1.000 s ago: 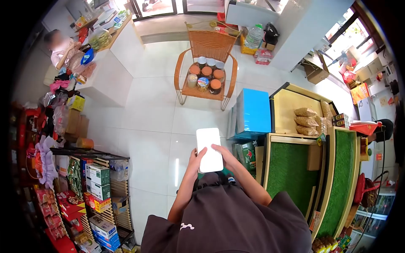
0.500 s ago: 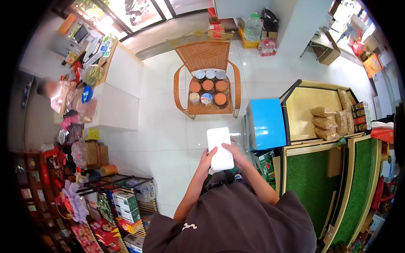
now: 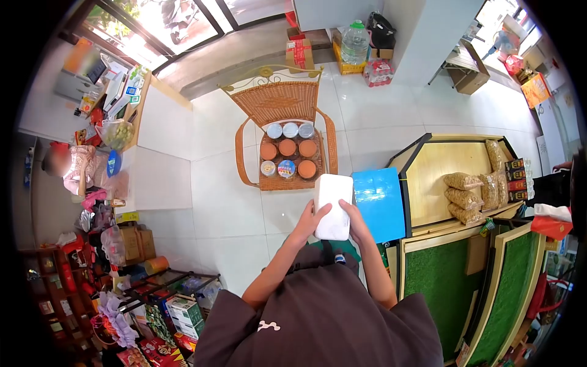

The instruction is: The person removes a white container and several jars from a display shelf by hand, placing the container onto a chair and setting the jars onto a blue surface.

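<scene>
Between both palms I hold a white rectangular pack (image 3: 334, 196), upright in front of my chest; its exact kind does not show. My left hand (image 3: 310, 220) grips its left side, and my right hand (image 3: 356, 219) wraps its right side, thumbs on the near face. Just beyond, a wicker armchair (image 3: 278, 98) carries rows of jars on its seat, some with orange lids (image 3: 287, 147), some with silvery lids (image 3: 290, 129) and one with a blue label (image 3: 286, 168). Right of the pack stands a bright blue box (image 3: 378, 205), which the pack's edge nearly meets in view.
A wooden display stand (image 3: 428, 165) holds bags of grain-like food (image 3: 463, 197) at right, with green turf panels (image 3: 440, 293) nearer. A counter (image 3: 162, 177) and a seated person (image 3: 79, 165) are at left. Shelved goods (image 3: 186, 312) stand at lower left. A large water bottle (image 3: 354, 43) is at the back.
The view has shifted, so the chair appears lower and further left. My hands and the white pack have moved right, closer to the blue box. Both hands keep their hold.
</scene>
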Action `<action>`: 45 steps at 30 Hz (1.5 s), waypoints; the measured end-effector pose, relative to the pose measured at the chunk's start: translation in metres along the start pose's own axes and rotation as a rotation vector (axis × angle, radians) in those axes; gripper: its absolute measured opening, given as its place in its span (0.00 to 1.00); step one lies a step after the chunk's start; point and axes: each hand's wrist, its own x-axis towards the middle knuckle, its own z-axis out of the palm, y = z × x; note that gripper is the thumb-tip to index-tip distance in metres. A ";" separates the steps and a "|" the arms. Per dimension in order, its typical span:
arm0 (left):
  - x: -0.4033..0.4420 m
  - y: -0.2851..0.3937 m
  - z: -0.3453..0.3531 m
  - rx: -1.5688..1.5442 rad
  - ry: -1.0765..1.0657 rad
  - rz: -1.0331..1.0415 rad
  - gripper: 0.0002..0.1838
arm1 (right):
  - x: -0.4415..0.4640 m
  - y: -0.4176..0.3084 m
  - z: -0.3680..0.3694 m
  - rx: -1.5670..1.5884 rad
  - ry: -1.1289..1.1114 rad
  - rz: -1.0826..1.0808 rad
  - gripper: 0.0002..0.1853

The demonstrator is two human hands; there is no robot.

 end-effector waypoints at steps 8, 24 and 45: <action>0.056 0.013 -0.028 0.052 -0.150 -0.140 0.39 | 0.034 0.013 0.016 0.108 0.182 0.035 0.29; 0.216 0.045 -0.196 0.129 -0.124 -0.273 0.35 | 0.241 0.062 0.113 -0.055 0.339 0.073 0.29; 0.345 -0.086 -0.342 0.483 0.144 -0.162 0.47 | 0.425 0.162 0.154 -0.140 0.387 0.175 0.29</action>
